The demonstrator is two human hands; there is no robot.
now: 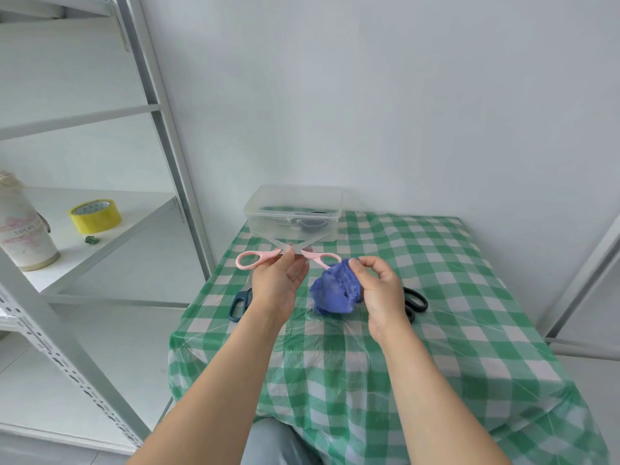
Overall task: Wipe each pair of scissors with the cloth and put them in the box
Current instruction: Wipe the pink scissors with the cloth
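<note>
Head view: I see the pink scissors (250, 259) spread open, pinched at the pivot by the left hand (280, 283).
The right hand (379, 290) pinches the blue cloth (333, 293) at their 4 o'clock, above the desk (436, 263). The box (292, 213) stands at 12 o'clock. Dark scissors (240, 303) lie at 8 o'clock, black scissors (416, 302) at 3.

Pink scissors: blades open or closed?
Open. The pink scissors held by the left hand show handles splayed wide and blades crossed.

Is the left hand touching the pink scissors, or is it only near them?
Touching. The head view shows the left hand pinching the pink scissors at the pivot, fingertips directly on the point where the blades cross.
</note>
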